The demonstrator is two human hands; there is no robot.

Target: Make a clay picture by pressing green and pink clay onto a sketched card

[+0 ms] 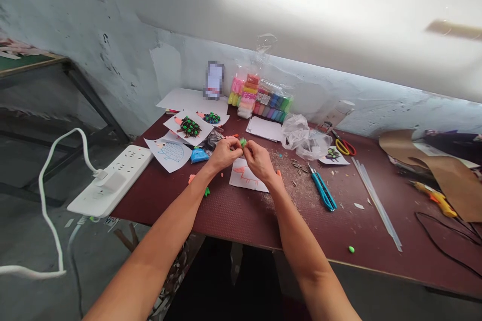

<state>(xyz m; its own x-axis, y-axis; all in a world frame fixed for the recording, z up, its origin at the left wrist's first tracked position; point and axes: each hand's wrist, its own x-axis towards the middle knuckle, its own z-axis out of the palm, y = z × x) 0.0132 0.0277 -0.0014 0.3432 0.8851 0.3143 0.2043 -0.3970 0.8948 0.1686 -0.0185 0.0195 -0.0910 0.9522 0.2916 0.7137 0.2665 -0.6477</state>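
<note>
Pinching small green modelling clay [243, 142] between left hand [225, 154] and right hand [259, 161], both lightly clenched at the fingertips; holding the piece just above a pink-drawn paper sheet [244, 176], working it clear of the maroon tabletop [233, 215] and scattered debris [282, 173].
</note>
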